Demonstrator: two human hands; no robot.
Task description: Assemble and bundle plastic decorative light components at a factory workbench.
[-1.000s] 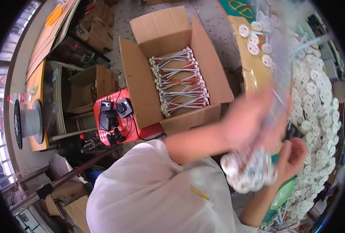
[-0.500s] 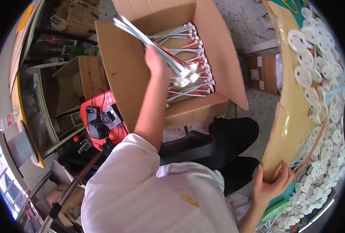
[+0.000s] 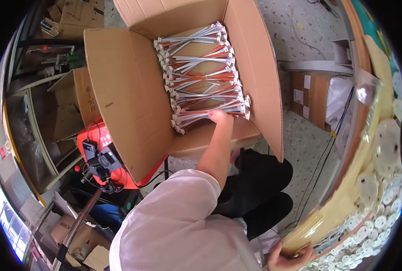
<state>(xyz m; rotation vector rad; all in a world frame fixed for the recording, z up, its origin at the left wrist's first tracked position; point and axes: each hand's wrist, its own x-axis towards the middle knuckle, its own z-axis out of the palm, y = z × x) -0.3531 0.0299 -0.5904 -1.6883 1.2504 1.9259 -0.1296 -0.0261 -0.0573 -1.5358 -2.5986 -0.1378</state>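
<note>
An open cardboard box (image 3: pixel 133 106) in front of me holds several rows of bundled thin white and orange strips (image 3: pixel 203 77) with white round ends. My left hand (image 3: pixel 221 116) reaches over the near side of the box. It is closed on a strip bundle (image 3: pixel 236 111) lying in the nearest row; its fingertips are partly hidden. At the lower right, my right hand (image 3: pixel 291 258) rests at the tan, tape-covered edge (image 3: pixel 316 228) of a worktable, thumb and fingers apart. Beside it lies a big heap of white discs (image 3: pixel 368 239).
Left of the box, a red stool (image 3: pixel 131 178) carries black adapters and cables (image 3: pixel 102 162). A closed carton (image 3: pixel 308 97) and clear plastic stand on the speckled floor to the right. Shelving (image 3: pixel 42 131) with cartons lines the left; a metal rail (image 3: pixel 81 221) runs below it.
My left hand has lowered the strip bundle from above the box into the nearest row. The view has shifted, and my right hand now appears lower, still at the table edge.
</note>
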